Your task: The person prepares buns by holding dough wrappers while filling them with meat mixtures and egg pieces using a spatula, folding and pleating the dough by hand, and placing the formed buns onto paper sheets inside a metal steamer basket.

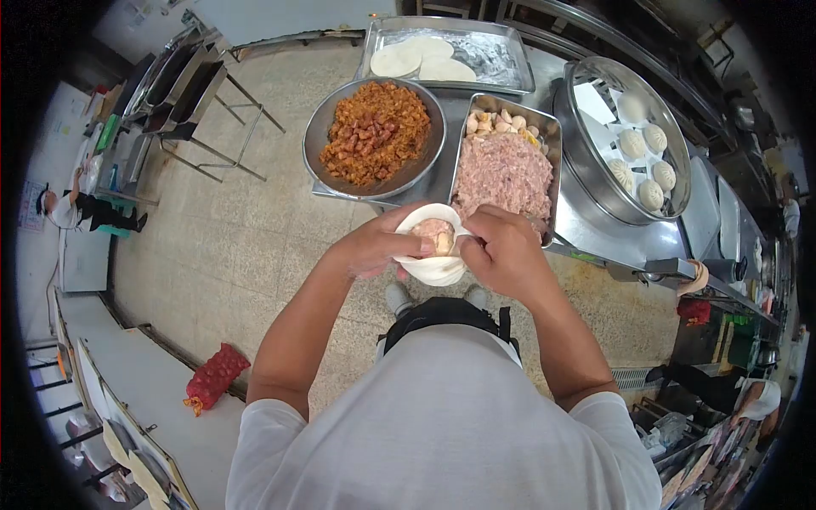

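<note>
My left hand (371, 246) cups a round white dough wrapper (435, 274), its thumb lying over the filling. Pink minced meat (432, 230) with a pale yellowish piece sits in the wrapper, which is still open at the top. On the wrapper's right edge, my right hand (507, 257) pinches the dough between thumb and fingers. Just beyond my hands is a metal pan (555, 161) of raw minced meat (501, 177) and pale yellowish pieces (501, 124). To its left, a metal bowl (312, 136) holds a reddish-brown filling (374, 134).
Flat dough rounds (397, 59) lie in a tray (493, 53) at the back. A round steamer (586, 157) with several pleated buns (631, 143) stands right on the metal counter (442, 183). A red mesh sack (217, 376) is on the floor; other people (72, 210) are at both sides.
</note>
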Action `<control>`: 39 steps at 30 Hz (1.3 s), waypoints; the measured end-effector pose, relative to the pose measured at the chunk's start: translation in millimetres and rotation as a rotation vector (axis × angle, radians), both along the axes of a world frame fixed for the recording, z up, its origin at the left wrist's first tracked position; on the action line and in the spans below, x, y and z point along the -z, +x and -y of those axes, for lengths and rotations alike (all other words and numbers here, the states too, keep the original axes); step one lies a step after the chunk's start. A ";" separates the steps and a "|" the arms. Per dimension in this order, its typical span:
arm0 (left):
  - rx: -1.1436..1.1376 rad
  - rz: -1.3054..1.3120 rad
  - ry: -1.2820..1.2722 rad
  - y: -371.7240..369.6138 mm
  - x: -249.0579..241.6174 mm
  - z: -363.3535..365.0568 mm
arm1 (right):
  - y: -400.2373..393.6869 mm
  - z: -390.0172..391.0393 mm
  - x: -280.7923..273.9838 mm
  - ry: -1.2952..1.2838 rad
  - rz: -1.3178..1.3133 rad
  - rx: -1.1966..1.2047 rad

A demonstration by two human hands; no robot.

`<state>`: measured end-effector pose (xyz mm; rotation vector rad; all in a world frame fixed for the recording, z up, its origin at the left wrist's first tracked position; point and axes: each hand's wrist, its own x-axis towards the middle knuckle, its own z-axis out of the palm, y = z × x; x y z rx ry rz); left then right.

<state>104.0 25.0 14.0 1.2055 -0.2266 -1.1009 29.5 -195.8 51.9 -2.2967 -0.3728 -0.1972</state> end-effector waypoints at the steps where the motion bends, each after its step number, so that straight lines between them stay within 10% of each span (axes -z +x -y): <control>1: -0.019 0.012 0.001 -1.4 -0.3 0.3 | -1.3 -1.5 -5.0 0.022 0.005 0.035; 24: 0.341 0.257 0.206 19.4 -11.3 4.1 | 2.4 -5.0 0.2 0.050 -0.087 0.050; 27: 0.253 0.139 0.170 16.9 10.0 6.8 | 1.4 -4.7 6.0 0.027 -0.077 0.065; 29: -0.319 -0.373 -0.227 -13.9 35.8 22.4 | 0.5 -7.7 11.7 0.038 -0.060 0.080; 33: -0.368 -0.616 -0.920 -58.9 65.6 41.3 | -5.7 -11.8 21.9 0.038 -0.128 0.095; 39: -0.457 -0.366 -0.657 -42.9 51.6 31.4 | 5.0 -14.3 -7.0 0.086 -0.022 0.141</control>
